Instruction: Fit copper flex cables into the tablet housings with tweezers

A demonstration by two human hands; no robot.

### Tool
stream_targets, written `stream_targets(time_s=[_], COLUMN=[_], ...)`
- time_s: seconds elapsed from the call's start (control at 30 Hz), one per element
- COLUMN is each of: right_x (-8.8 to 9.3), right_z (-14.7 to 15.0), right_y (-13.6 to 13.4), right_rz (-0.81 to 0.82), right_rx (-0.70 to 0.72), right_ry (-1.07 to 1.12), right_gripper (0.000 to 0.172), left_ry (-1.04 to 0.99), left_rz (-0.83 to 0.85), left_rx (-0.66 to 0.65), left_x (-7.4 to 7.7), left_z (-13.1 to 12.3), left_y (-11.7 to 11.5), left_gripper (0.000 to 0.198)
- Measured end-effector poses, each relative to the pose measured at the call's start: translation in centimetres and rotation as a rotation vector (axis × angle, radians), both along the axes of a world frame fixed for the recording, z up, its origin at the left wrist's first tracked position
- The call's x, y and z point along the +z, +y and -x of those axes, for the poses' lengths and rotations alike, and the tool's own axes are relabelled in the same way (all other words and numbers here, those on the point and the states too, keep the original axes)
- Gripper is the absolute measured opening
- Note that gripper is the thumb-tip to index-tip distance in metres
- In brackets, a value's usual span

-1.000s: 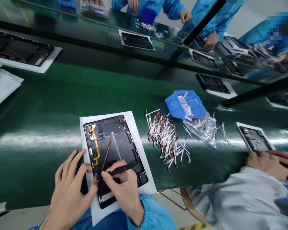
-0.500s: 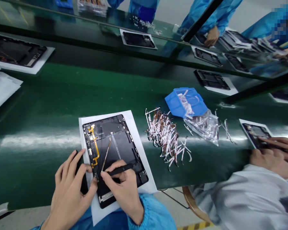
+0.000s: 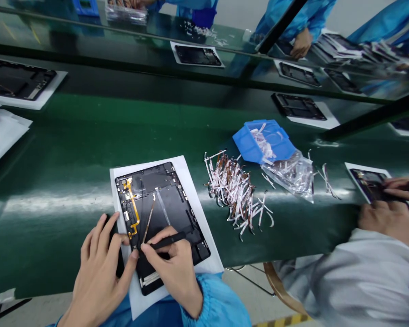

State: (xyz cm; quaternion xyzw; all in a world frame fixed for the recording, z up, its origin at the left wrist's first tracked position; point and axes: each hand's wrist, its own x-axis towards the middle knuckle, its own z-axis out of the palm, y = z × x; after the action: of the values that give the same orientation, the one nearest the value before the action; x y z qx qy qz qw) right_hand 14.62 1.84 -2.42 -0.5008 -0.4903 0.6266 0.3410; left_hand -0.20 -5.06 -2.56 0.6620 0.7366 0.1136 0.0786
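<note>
In front of me an opened black tablet housing (image 3: pixel 177 200) lies on a white sheet (image 3: pixel 204 236). An orange flex cable (image 3: pixel 135 213) runs along its left side. My right hand (image 3: pixel 175 261) is closed around black tweezers (image 3: pixel 170 240), low over the housing; their tips are hidden by the fingers. A thin brown-and-white strip (image 3: pixel 149 218) slants up from those fingertips; whether they pinch it I cannot tell. My left hand (image 3: pixel 100 268) has its fingers apart, with the thumb and index fingertips touching the housing's left edge.
Right of the sheet lies a pile of thin strips (image 3: pixel 233 190), beside a blue bin (image 3: pixel 267 143) and a clear plastic bag (image 3: pixel 293 177). A co-worker's hands (image 3: pixel 388 218) work on another housing at far right. More housings (image 3: pixel 300 106) lie behind. A dark bar (image 3: pixel 378 120) slants at right.
The view has shifted slightly. Both my hands stay nearly in place at the housing, the right one still holding the tweezers. At far right the co-worker's hands have moved a little.
</note>
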Motion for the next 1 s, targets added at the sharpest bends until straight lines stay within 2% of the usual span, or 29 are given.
stream_targets(time_s=[0.3,0.43,0.53,0.63,0.77,0.87,1.0], right_x=[-0.4,-0.4,-0.1,0.6,2.2,2.8,2.0], right_z=[-0.2,-0.3,-0.1,0.0,-0.7,-1.2,-0.5], right_y=[-0.3,-0.2,-0.3,-0.7,-0.8,-0.7,-1.6], right_rz=[-0.041,-0.025,-0.004,-0.002,-0.212,-0.414,-0.606], right_rx=[0.017,0.013,-0.005,0.028,0.048,0.089,0.353], right_ry=[-0.006,0.001,0.043,0.127,0.200,-0.054,-0.585], right_gripper=[0.009,0.010,0.010,0.011,0.005,0.021,0.006], left_ry=[-0.003,-0.016,-0.059,-0.110,-0.215,-0.346,-0.459], left_rz=[0.023,-0.002,-0.074,-0.048,0.029,0.133,0.178], left_rx=[-0.039,-0.016,0.019,-0.016,-0.096,-0.076,-0.076], left_x=[0.1,-0.1,-0.2,0.1,1.0,1.5,1.2], left_z=[0.0,-0.1,0.0,0.4,0.9,1.1,1.9], left_y=[0.1,-0.2,-0.4,-0.4,-1.4,-3.5,-6.3], left_gripper=[0.015,0.016,0.033,0.046,0.031,0.026,0.029])
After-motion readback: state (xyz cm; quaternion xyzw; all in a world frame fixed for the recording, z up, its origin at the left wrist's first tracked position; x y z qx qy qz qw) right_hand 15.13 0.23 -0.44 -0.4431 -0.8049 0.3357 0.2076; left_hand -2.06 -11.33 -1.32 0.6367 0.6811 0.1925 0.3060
